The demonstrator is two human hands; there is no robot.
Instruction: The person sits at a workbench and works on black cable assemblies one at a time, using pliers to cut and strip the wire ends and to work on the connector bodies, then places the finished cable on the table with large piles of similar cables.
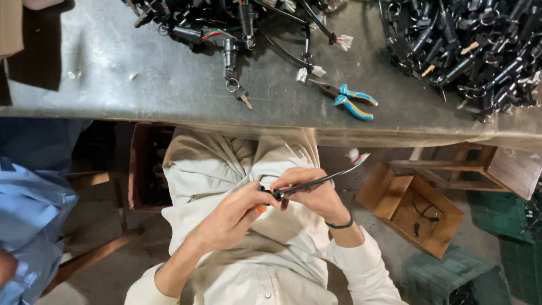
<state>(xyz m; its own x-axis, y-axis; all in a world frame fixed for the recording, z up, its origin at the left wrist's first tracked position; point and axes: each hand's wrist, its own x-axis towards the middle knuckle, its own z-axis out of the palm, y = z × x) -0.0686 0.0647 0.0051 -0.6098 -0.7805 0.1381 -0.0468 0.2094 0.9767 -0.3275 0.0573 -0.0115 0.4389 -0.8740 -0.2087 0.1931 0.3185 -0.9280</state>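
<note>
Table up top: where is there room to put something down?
The table is bare on its left half, between the dark cloth and the middle cable pile. Small gap right of the blue pliers. The far-right heap is crowded.

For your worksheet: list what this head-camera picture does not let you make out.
- Head view: small orange-tipped tool, mostly hidden inside the left hand.
- Thin black cable's near end, covered by the right hand.
- Heap of black cable assemblies, cut off by the top edge.

One head-worn camera looks steeply down, close over the lap, with the table (169,85) edge across the top and floor below.
</note>
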